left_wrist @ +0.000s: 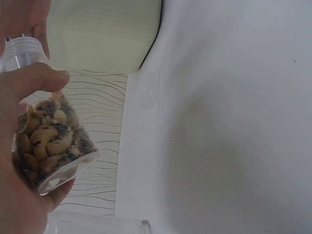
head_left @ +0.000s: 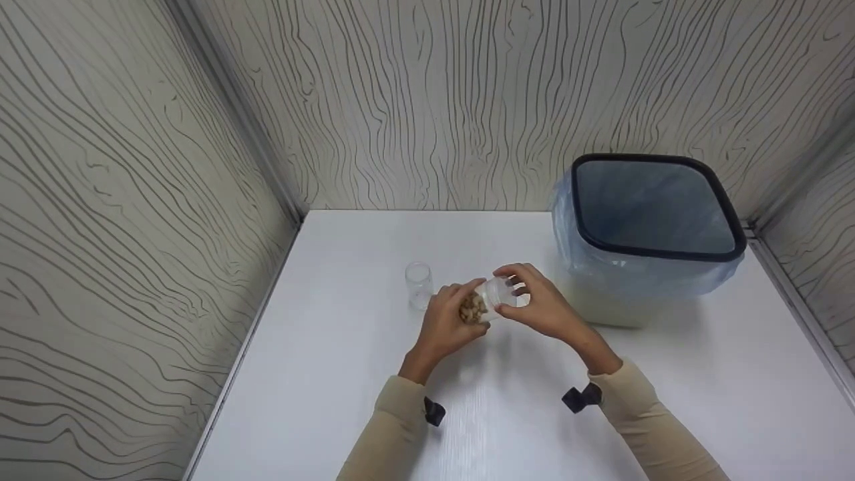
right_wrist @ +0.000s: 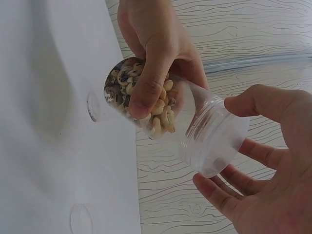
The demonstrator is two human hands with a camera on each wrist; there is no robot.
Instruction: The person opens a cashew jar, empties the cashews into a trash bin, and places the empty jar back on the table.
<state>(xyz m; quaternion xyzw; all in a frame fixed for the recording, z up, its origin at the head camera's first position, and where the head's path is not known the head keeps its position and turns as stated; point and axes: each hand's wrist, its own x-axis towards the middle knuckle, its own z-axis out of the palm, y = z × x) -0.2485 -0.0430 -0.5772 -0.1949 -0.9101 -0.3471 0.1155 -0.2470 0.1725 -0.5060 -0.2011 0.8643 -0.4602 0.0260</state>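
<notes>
My left hand (head_left: 449,324) grips a clear plastic jar (right_wrist: 183,97) part-filled with cashew nuts (left_wrist: 51,141), some with dark flecks. The jar is tilted, its mouth toward my right hand (head_left: 544,304). A translucent lid (right_wrist: 217,146) covers that mouth. In the right wrist view, my right thumb and fingertips pinch the lid's rim from both sides, with the palm facing it. To the left of my hands in the head view, a second clear jar (head_left: 419,284) stands on the table, apart from both hands.
A loose clear lid (left_wrist: 150,91) lies on the white table (head_left: 320,347). At the back right stands a pale bin with a black rim (head_left: 668,255) and a bluish bag liner (head_left: 568,230). Patterned walls (head_left: 414,100) enclose the table at the back and sides.
</notes>
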